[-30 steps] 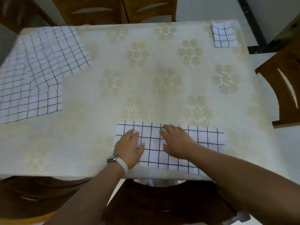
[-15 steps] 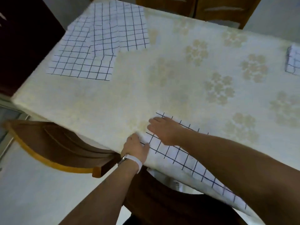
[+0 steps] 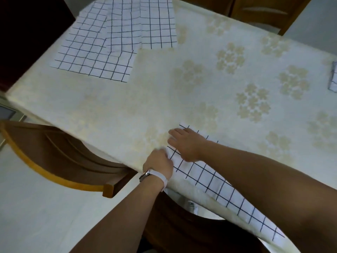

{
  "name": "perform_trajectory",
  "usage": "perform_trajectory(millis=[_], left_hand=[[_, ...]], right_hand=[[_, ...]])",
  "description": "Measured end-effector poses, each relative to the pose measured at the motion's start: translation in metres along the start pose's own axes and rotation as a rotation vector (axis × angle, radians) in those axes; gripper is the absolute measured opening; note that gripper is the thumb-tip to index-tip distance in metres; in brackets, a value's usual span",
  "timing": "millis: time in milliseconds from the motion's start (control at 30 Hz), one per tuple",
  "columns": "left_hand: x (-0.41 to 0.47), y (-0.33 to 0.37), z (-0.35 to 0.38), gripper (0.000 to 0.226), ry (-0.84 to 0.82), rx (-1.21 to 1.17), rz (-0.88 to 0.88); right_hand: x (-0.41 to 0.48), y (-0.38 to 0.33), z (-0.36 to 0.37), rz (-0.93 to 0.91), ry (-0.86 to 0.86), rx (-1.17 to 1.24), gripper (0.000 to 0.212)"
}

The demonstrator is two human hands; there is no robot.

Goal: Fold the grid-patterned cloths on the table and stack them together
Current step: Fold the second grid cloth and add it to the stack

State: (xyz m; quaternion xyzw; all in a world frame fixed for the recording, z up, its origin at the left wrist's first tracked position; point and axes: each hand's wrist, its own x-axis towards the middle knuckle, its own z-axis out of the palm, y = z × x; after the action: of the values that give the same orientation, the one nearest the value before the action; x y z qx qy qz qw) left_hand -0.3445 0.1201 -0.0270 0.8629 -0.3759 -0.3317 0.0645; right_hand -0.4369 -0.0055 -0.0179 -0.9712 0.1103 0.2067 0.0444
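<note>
A long cloth (image 3: 209, 179) lies along the near edge of the table (image 3: 164, 92), running from the centre of the frame down toward the lower right. It is white with a thin dark grid and folded into a narrow band. It lies flat except at its upper-left end, where it is slightly bunched, and much of it is hidden under the right forearm.

The left hand (image 3: 158, 166), with a white wristband (image 3: 163, 179) and a watch, sits at that bunched end just at the table's edge. Its fingers are curled and pinch the corner of the cloth. The right hand (image 3: 186, 143) lies just beyond it, palm down with the fingers straight and close together, pressing the same end onto the table. The fingertips reach past the cloth's edge onto the bare surface.

In the upper left of the frame, well apart from the hands, loose cloths (image 3: 113, 42) of the same grid pattern lie unfolded and overlapping, with creases through them; how many there are I cannot tell. At the right edge of the frame, a small folded cloth (image 3: 334, 77) is cut off by the border.

The table is cream with pale flower clusters. A brown wooden chair (image 3: 54, 152) stands at the lower left.
</note>
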Motion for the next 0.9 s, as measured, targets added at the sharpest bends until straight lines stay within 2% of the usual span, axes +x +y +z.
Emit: perform_trajectory(millis=[133, 333, 400, 500, 600, 667, 767, 900], left_hand=[[-0.011, 0.000, -0.002, 0.021, 0.084, -0.095, 0.088], [-0.021, -0.008, 0.002, 0.014, 0.131, -0.169, 0.272], [-0.024, -0.010, 0.002, 0.016, 0.122, -0.163, 0.295], [-0.029, -0.006, -0.003, 0.017, 0.094, -0.322, 0.175], [-0.026, 0.004, -0.009, 0.027, 0.015, -0.559, 0.089], [-0.022, 0.010, -0.011, 0.008, -0.018, -0.450, 0.191], [-0.023, 0.016, -0.015, 0.023, 0.007, -0.340, 0.289], [-0.034, 0.027, -0.020, 0.019, -0.005, -0.215, 0.440]], right_hand=[[-0.001, 0.004, 0.003, -0.016, 0.029, -0.015, 0.062], [-0.004, 0.007, -0.001, -0.067, 0.061, -0.012, 0.060], [-0.005, 0.007, -0.008, -0.082, 0.041, -0.023, 0.048], [-0.008, 0.008, -0.019, -0.069, -0.004, -0.092, 0.033], [-0.013, 0.010, -0.030, -0.055, -0.042, -0.153, 0.032], [-0.019, 0.012, -0.037, -0.048, -0.063, -0.174, 0.032], [-0.032, 0.016, -0.044, -0.031, -0.078, -0.163, 0.029], [-0.059, 0.025, -0.045, -0.078, 0.220, -0.150, 0.019]])
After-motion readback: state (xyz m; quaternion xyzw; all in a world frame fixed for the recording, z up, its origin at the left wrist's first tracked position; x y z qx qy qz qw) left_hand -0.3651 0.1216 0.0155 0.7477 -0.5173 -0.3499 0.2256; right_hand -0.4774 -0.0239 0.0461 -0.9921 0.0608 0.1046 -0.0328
